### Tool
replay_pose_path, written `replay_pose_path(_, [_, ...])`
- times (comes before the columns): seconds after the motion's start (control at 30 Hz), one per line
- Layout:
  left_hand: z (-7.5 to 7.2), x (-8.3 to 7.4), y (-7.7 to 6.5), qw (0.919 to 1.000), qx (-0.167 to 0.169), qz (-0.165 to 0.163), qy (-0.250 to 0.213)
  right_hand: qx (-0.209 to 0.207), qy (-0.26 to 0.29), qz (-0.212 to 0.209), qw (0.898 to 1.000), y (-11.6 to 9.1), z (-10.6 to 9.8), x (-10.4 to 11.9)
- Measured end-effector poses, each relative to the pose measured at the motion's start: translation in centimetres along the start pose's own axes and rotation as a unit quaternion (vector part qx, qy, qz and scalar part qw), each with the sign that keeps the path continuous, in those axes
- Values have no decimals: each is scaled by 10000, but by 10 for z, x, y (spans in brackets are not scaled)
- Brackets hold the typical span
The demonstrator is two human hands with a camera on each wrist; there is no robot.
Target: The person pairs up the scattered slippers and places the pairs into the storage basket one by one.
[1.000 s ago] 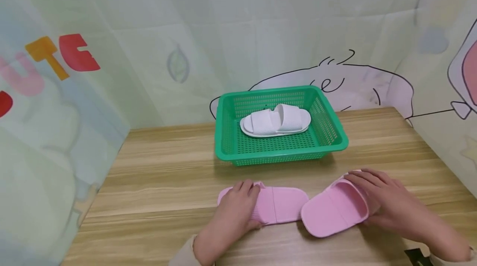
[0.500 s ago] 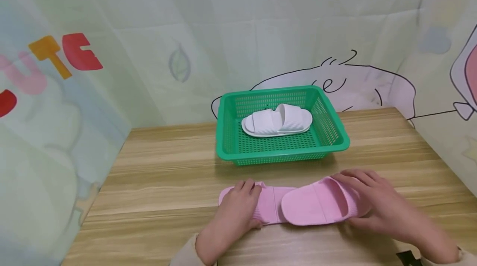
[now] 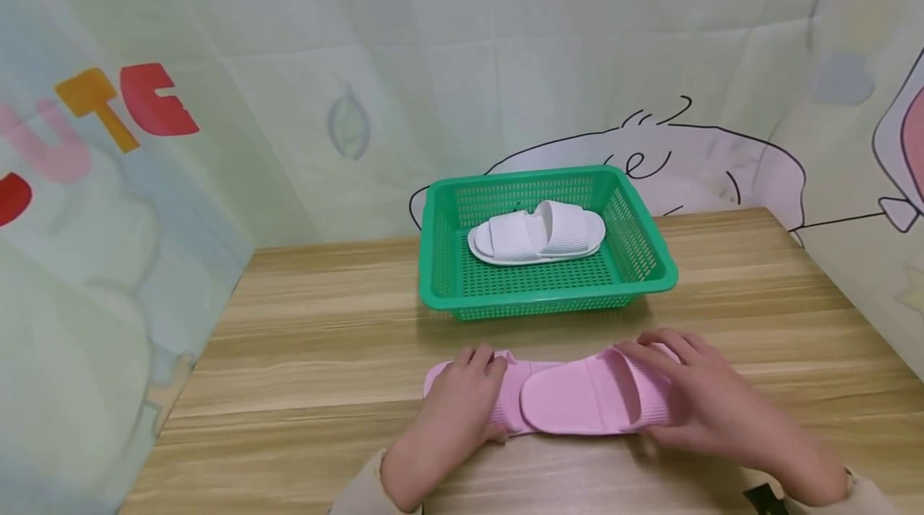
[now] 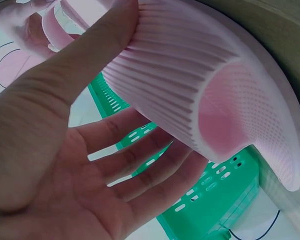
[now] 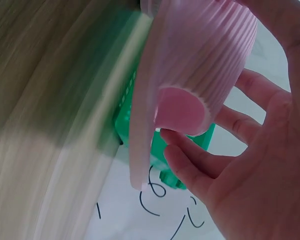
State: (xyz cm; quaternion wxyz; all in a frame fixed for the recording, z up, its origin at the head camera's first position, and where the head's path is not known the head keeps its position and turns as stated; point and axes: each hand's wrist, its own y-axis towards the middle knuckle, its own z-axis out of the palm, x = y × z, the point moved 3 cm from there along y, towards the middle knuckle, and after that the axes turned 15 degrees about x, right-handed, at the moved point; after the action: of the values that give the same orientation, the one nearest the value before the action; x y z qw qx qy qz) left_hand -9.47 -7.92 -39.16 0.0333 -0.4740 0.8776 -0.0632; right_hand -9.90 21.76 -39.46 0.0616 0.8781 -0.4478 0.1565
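Two pink slippers lie heel towards heel near the front of the table in the head view. My left hand point(image 3: 462, 395) grips the strap of the left pink slipper point(image 3: 511, 387), thumb on the near side and fingers on the far side. The ribbed strap point(image 4: 175, 65) shows up close in the left wrist view. With my right hand point(image 3: 711, 399) I hold the right pink slipper point(image 3: 566, 399) by its strap. Its heel end overlaps the left slipper and hides most of that slipper's heel. In the right wrist view the right slipper's sole point(image 5: 142, 120) is tilted above the wood.
Behind the slippers stands a green plastic basket point(image 3: 549, 297) with perforated walls. A pair of white slippers point(image 3: 537, 234), fitted together, lies inside it. The wooden table point(image 3: 325, 322) meets a printed cloth point(image 3: 346, 34) at the back and sides.
My right hand has moved left with the right slipper and turned it into line with the other; its heel now overlaps the left slipper. My left hand has stayed in place.
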Motion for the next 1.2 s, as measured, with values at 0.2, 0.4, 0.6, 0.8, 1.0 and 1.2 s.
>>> replay_pose_path(0.2, [0, 0, 0, 10000, -18, 5, 76, 18, -50, -97, 9999, 8, 5, 8])
replay_pose_path(0.4, [-1, 0, 0, 10000, -20, -20, -5, 83, 31, -65, 9999, 15, 9, 13])
replay_pose_path(0.6, [0, 0, 1, 10000, -59, -17, 33, 55, 95, -101, 9999, 18, 12, 15])
replay_pose_path(0.8, [0, -1, 1, 9999, -50, -38, 88, 113, 95, -58, 9999, 21, 12, 15])
replay_pose_path(1.0, [0, -1, 0, 10000, -11, -51, -9, 102, 75, -35, 9999, 24, 11, 16])
replay_pose_path(1.2, [1, 3, -1, 9995, 15, -52, -309, 85, 61, 3, 9999, 26, 10, 17])
